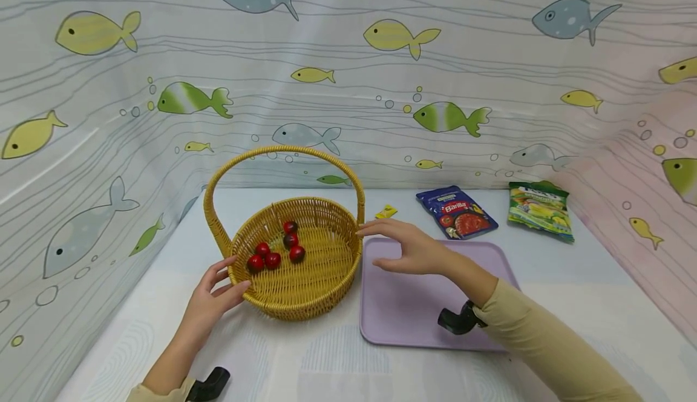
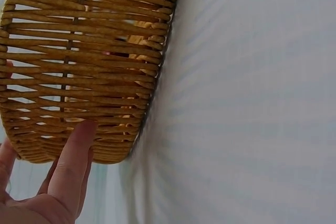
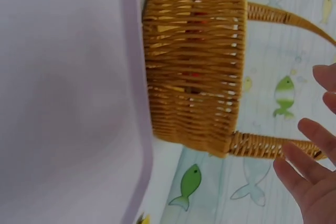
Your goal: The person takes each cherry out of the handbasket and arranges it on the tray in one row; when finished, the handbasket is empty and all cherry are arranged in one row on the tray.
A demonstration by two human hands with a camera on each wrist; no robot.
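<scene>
A yellow-brown wicker basket (image 1: 305, 311) with a tall arched handle stands on the table, with several dark red cherries (image 1: 273, 261) inside toward its left. Against the basket's left side rests my left hand (image 1: 209, 296), fingers spread near the rim; in the left wrist view one fingertip (image 2: 86, 127) touches the woven wall. My right hand (image 1: 408, 247) hovers over the tray's far left part, fingers extended toward the handle's right base. In the right wrist view that hand (image 3: 315, 182) holds nothing, and whether its fingertips touch the basket cannot be told.
A lilac tray (image 1: 381, 323) lies right of the basket, under the right forearm. Behind it are a small yellow packet (image 1: 386, 211), a blue Barilla pouch (image 1: 457, 211) and a green-yellow snack bag (image 1: 541, 209). A fish-patterned curtain (image 1: 337, 45) encloses the table's back and sides.
</scene>
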